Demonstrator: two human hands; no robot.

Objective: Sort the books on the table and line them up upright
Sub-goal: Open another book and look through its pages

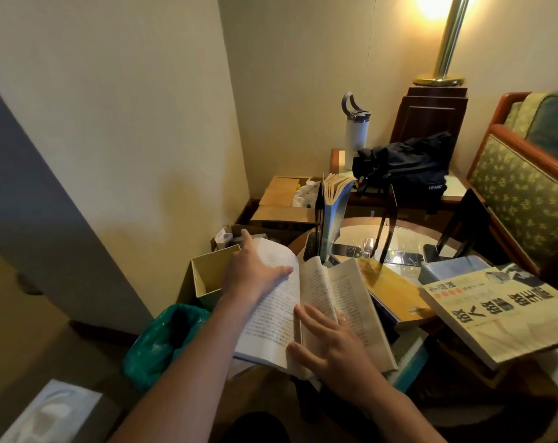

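The open book (306, 311) lies flat at 7 o'clock on the table (408, 238); the left hand (255, 270) presses its left page, fingers straight, gripping nothing; the right hand (328, 340) rests spread and flat on the right page, gripping nothing either; at 12 o'clock from it a blue book (333, 215) stands upright against a bookend (319, 212); at 3 o'clock a yellow book (389, 289) and a cream book (501, 311) lie flat; the sorting looks barely begun.

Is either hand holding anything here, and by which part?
Nothing is gripped. The left hand lies flat on the left page of the open book; the right hand rests, fingers spread, on its right page near the bottom.
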